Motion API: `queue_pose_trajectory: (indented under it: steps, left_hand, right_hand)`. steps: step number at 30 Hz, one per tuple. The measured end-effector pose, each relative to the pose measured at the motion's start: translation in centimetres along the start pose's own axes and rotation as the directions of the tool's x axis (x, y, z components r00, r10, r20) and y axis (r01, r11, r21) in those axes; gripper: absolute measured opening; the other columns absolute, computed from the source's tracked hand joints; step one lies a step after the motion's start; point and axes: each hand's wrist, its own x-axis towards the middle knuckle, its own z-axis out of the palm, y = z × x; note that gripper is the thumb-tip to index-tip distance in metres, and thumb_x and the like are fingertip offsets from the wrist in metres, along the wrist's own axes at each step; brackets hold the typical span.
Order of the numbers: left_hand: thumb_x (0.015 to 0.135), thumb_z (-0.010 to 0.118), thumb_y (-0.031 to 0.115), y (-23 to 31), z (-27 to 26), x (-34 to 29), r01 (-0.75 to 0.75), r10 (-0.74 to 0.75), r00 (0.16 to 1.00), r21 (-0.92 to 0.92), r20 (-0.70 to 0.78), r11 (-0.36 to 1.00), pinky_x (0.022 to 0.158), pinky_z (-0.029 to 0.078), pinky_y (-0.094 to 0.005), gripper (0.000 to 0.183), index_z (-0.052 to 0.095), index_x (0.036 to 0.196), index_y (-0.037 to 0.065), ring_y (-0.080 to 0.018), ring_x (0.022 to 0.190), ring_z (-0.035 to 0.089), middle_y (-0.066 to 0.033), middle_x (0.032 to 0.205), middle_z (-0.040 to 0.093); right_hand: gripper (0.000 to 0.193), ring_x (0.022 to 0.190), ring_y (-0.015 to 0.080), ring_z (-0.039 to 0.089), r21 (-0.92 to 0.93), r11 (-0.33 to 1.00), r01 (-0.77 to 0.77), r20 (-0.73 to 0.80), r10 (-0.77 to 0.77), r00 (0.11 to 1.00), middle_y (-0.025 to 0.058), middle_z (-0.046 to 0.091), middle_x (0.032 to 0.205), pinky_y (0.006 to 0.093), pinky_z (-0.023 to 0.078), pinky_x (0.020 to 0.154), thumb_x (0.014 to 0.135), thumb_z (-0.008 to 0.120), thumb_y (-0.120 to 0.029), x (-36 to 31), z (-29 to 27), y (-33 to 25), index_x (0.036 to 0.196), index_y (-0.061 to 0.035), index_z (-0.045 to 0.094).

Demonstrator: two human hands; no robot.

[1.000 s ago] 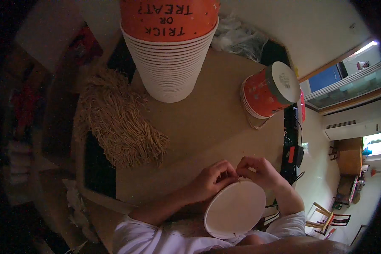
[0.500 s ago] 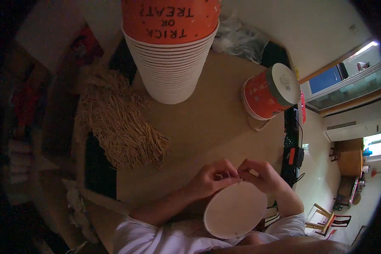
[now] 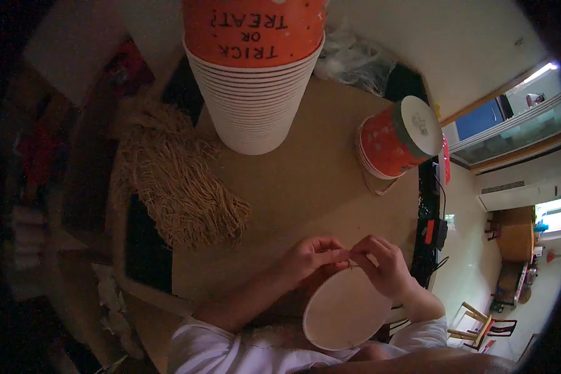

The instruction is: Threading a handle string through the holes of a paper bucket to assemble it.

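A paper bucket rests against my body, its pale round face turned up toward me. Thin cord shows at its far rim, and another short bit sits at the near rim. My left hand pinches at the far rim, thumb against the fingers, on what looks like the cord's end. Fingertip to fingertip with it, my right hand is also pinched on the cord, its palm over the bucket's right edge. The fingers mostly hide the cord between them.
A tall nested stack of orange-and-white paper buckets stands at the back of the cardboard-covered table. Left of it lies a bundle of tan cords. An upturned orange bucket with a cord handle stands right, clear plastic bags behind.
My right hand has turned and come over the bucket's right edge, its fingers more bent. My left hand has shifted slightly, and the bucket has moved a little to the right.
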Motion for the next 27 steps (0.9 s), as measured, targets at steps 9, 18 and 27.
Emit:
queue_pose_trajectory:
  steps: [9,18,27]
  left_hand:
    - [0.086,0.059,0.016,0.9,0.7,-0.7,-0.036,0.036,0.999,0.011,0.005,0.999,0.069,0.047,-0.0238,0.014,0.06,0.091,0.003,-0.0098,0.075,0.058,-0.0029,0.084,0.063]
    - [0.083,0.063,0.012,0.1,0.2,-0.2,-0.153,0.132,0.987,0.26,0.096,0.953,0.068,0.046,-0.0223,0.012,0.057,0.089,0.004,-0.0069,0.074,0.055,-0.0003,0.08,0.059]
    - [0.078,0.065,0.004,1.2,0.1,-1.5,-0.448,0.44,0.884,0.548,0.155,0.707,0.066,0.046,-0.0247,0.007,0.059,0.081,0.005,-0.0109,0.078,0.055,-0.0019,0.085,0.054]
  right_hand:
    - [0.008,0.07,0.0266,0.059,-0.105,0.988,0.112,-0.054,-0.118,0.991,0.0114,0.058,0.078,0.033,0.048,0.059,0.075,0.058,0.004,-0.5,0.0,-0.5,0.08,-0.0003,0.055]
    - [0.007,0.07,0.0251,0.062,-0.013,1.0,0.027,-0.041,-0.028,0.999,0.0126,0.059,0.077,0.0305,0.05,0.061,0.08,0.055,0.004,-0.4,0.3,0.1,0.085,0.0008,0.052]
    - [0.006,0.07,0.0253,0.064,-0.024,1.0,0.001,0.0,-0.001,1.0,0.0116,0.061,0.079,0.0318,0.05,0.06,0.083,0.054,-0.001,-0.2,0.1,0.1,0.089,-0.0006,0.051]
